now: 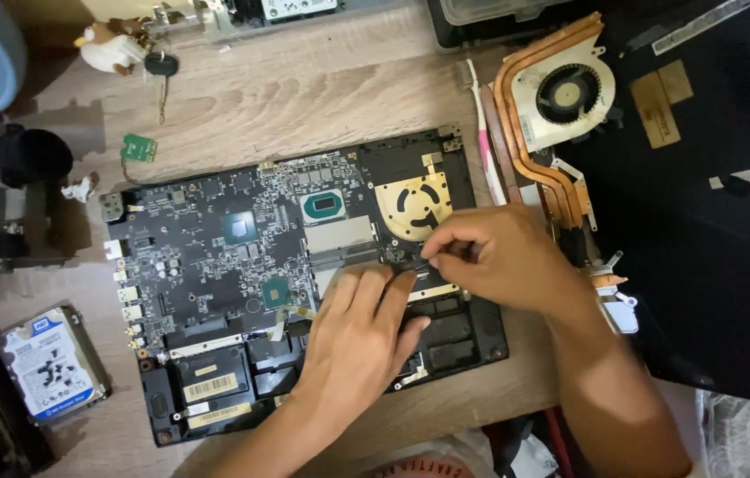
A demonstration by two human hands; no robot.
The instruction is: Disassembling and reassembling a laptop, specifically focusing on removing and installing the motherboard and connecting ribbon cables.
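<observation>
An opened black laptop base (472, 332) lies flat on the wooden counter (322, 88), slightly rotated, its dark circuit board (207, 257) exposed with three square chips and a gold-coloured round fan plate (410, 204) at the upper right. Labelled black speaker modules sit along its near edge.

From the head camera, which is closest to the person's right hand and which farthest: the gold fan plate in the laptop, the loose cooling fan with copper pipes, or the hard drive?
1. Round gold fan plate in the opened laptop, just up and left of the right hand.
2. Loose cooling fan with copper pipes, on the table at upper right.
3. Silver hard drive with a white and blue label, far at lower left.
</observation>
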